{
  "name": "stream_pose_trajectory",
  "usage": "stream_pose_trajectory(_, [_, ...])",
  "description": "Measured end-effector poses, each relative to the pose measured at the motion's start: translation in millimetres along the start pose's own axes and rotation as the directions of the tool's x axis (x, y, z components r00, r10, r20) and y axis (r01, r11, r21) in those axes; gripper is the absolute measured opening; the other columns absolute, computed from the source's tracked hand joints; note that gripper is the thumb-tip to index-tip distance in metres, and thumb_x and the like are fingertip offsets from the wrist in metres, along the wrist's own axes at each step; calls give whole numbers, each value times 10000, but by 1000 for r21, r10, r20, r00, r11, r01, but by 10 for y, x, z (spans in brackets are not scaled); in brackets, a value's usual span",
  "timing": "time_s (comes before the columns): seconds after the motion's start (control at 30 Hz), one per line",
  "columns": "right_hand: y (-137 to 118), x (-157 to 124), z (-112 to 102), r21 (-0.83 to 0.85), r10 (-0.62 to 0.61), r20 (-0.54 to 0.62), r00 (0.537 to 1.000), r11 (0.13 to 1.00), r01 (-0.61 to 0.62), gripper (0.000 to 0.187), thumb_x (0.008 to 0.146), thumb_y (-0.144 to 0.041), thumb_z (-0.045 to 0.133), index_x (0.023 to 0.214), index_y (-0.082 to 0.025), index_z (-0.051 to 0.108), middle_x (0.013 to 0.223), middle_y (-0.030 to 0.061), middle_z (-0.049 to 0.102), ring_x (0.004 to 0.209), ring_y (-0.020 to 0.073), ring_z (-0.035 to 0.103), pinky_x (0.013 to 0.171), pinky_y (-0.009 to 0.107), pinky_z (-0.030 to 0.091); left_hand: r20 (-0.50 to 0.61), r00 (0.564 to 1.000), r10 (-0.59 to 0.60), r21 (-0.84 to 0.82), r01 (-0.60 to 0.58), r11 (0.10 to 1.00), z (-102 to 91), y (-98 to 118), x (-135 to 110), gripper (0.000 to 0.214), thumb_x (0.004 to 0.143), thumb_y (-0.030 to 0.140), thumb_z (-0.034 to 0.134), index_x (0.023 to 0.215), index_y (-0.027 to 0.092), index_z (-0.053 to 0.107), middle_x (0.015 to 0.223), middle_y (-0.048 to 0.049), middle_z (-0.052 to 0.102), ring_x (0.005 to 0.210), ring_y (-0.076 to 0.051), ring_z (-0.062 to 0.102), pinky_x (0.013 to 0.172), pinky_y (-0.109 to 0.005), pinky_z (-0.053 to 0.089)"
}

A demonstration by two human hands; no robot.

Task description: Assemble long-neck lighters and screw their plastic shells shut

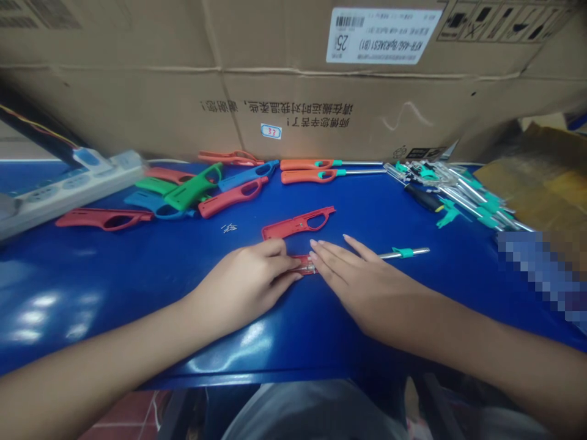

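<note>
A red lighter half-shell [308,269] lies on the blue table in front of me, with a clear inner part in it. My left hand [257,275] is closed in a pinch at its left end; whether its fingertips also hold a small part is hidden. My right hand [353,269] lies over the shell's right side, fingertips pressed on it, thumb hidden beneath. From behind the right hand sticks out a metal lighter tube [415,252] with a green collar. Just beyond, another red half-shell [293,226] lies with its inside up.
Small metal screws or pins [228,228] lie left of centre. Coloured handle shells [192,189] are heaped back left beside a power strip [77,186]. Two orange lighters [302,176] lie at the back; metal tubes [477,192] and a screwdriver [424,197] back right. A cardboard box [275,91] forms the back wall.
</note>
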State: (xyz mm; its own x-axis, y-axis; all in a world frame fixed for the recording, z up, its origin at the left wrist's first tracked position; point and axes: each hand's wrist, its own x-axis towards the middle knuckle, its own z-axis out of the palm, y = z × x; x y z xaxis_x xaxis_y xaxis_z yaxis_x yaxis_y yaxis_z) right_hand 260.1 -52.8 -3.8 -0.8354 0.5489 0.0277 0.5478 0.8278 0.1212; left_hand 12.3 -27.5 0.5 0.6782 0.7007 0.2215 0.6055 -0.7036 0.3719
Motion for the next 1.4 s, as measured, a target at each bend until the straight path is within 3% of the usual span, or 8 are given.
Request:
stream_pose_trajectory(0.37, [-3,18,-41,2,-8,-61,998,1000,8,513,939,-91,397,1404,48,564,1487,276,537,1386,386,526,1128,649,415,-9,1000,11,-1,-11,1000,2,-1,-13,229,1007,262,588,1093,173,781,863,-43,637,753,-172,666,698,-294,564])
stream_pose_trajectory(0.47, [88,48,-75,106,50,-140,989,994,-35,481,980,-134,439,1430,-14,557,1416,212,631,1273,321,613,1082,563,477,-20,1000,15,-12,-16,1000,8,-9,-25,229,1009,266,587,1096,172,777,866,-43,641,761,-173,669,705,-293,568])
stream_pose_trajectory(0.57, [163,71,-89,273,179,-233,956,955,-112,433,998,-151,462,1406,-85,589,1205,134,748,1071,244,687,944,446,546,-20,1000,13,-20,-13,1000,9,-14,-39,221,1008,265,591,1092,174,774,870,-40,642,769,-174,671,706,-295,570])
stream_pose_trajectory(0.67, [193,71,-83,356,170,-253,952,932,-72,388,992,-138,481,1347,-135,639,1149,83,769,1051,206,692,948,405,527,-22,1000,11,-23,-12,1000,5,-18,-44,226,1010,271,589,1101,173,772,873,-37,640,766,-169,668,704,-293,569])
stream_pose_trajectory(0.83, [182,48,-92,232,31,-269,963,972,34,353,1017,-162,468,1307,-121,667,1214,77,764,1143,223,681,1043,457,477,-15,1000,-4,-30,4,1000,-1,-9,-36,231,1016,285,581,1100,186,772,884,-38,637,775,-175,670,713,-307,567])
stream_pose_trajectory(1.1, [81,37,-155,27,-124,-154,980,991,130,403,1002,-148,435,1325,-45,654,1295,157,722,1197,260,663,1107,499,464,-11,999,-39,-11,39,999,17,12,-42,218,1011,269,584,1057,166,770,879,-55,654,811,-205,682,713,-325,564])
stream_pose_trajectory(1.27, [53,40,-126,18,-94,-179,979,995,98,387,995,-136,442,1290,-40,675,1235,156,747,1153,251,682,1109,487,471,-10,999,-48,0,48,999,18,9,-41,218,1011,282,586,1054,168,768,885,-59,666,818,-210,687,721,-328,568])
stream_pose_trajectory(1.4, [20,37,-121,-28,-136,-130,982,991,134,403,977,-138,466,1309,-17,659,1294,180,716,1206,291,655,1142,526,426,-12,999,-38,10,38,999,15,10,-33,224,1017,285,576,1053,177,768,879,-54,662,814,-201,686,713,-313,563])
